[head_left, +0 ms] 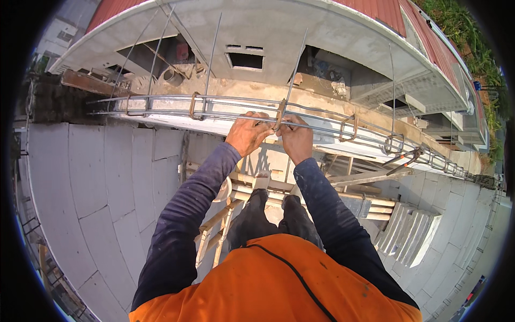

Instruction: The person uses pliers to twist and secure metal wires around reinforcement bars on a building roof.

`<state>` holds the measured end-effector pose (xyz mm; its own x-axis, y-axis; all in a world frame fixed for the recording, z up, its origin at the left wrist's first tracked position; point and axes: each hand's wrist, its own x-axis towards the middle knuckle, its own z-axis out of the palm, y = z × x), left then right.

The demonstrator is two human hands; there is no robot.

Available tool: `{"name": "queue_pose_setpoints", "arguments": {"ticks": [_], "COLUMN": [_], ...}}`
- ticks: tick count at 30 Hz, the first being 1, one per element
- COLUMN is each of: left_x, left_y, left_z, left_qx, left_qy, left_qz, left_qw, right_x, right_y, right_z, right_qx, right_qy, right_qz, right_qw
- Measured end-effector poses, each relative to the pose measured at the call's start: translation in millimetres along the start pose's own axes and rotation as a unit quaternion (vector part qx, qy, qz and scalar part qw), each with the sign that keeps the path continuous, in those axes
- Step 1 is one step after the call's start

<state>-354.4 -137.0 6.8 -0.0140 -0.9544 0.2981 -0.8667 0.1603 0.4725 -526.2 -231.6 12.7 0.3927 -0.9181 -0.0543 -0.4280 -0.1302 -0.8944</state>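
Note:
A long cage of thin steel rebar [225,101] runs across in front of me, with rusty square stirrups around its bars. At the middle stirrup [280,114], both my hands meet from below. My left hand [249,135] is closed, its fingertips pinching the stirrup from the left beside the lower bars. From the right, my right hand [296,140] is closed on the same stirrup, thumb and fingers curled against it. Any tie wire between the fingertips is too small to make out. Farther right, pincers with dark orange-marked handles [407,160] hang on the bars.
Upright rebar rods [213,51] rise through the cage. Below me are wooden scaffold poles [273,185] and a wooden ladder [217,228]. Pale block walls [115,177] stand left and right; stacked panels [410,233] lean at right. A concrete building with a red roof [370,16] stands ahead.

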Motion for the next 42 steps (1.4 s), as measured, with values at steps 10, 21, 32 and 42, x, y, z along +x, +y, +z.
{"name": "queue_pose_setpoints", "arguments": {"ticks": [10, 21, 32, 42], "left_x": [2, -4, 8, 6], "left_y": [1, -7, 14, 11], "left_z": [6, 20, -3, 0], "left_qx": [0.011, 0.007, 0.000, 0.002], "left_qy": [0.023, 0.030, -0.025, -0.011], "left_qz": [0.004, -0.005, -0.076, -0.060], "left_qw": [1.000, 1.000, 0.997, 0.998], "right_x": [-1, -69, -85, -81], "right_y": [-2, 17, 22, 0], "right_z": [-3, -27, -20, 4], "right_qx": [0.095, 0.092, 0.272, 0.403], "right_qy": [-0.002, -0.022, -0.102, -0.030], "right_qz": [0.023, 0.029, 0.236, 0.256], "right_qw": [0.995, 0.995, 0.927, 0.878]}}
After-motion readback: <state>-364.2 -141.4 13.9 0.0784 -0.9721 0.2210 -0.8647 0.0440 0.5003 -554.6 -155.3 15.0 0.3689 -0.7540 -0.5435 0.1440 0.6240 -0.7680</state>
